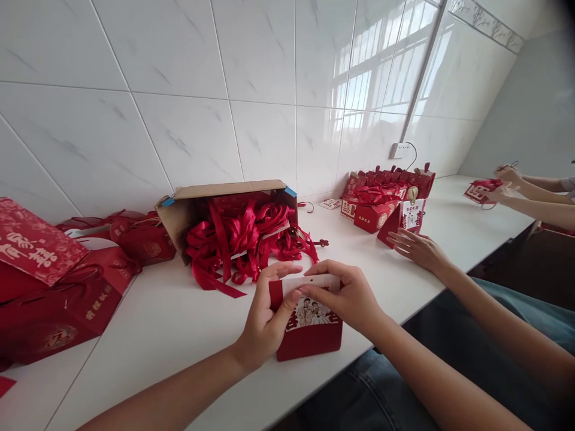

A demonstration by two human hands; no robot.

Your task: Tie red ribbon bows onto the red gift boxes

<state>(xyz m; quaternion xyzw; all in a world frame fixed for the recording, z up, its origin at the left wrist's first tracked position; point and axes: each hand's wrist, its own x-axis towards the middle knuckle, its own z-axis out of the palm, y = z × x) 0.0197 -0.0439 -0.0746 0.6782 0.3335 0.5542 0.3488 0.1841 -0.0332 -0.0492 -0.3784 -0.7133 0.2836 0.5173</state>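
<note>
A red gift box (pixel 309 344) with a white card (pixel 314 314) on its front stands on the table before me. The card carries a printed couple and has a small hole near its top edge. My left hand (pixel 272 314) grips the box's upper left side, its thumb on the card and its fingers behind. My right hand (pixel 345 293) holds the upper right side, with the thumb across the card. Both thumbs come close together at the middle. Just beyond my hands, red ribbons (pixel 242 233) spill out of a cardboard box (pixel 177 230) lying on its side.
Red gift boxes (pixel 85 293) are piled at the left. More red boxes (pixel 372 215) line the wall at the right. Beside me a co-worker's hand (pixel 420 251) touches another carded box (pixel 411 218). Farther right, another person's hands (pixel 503 188) hold a red box (pixel 478 191).
</note>
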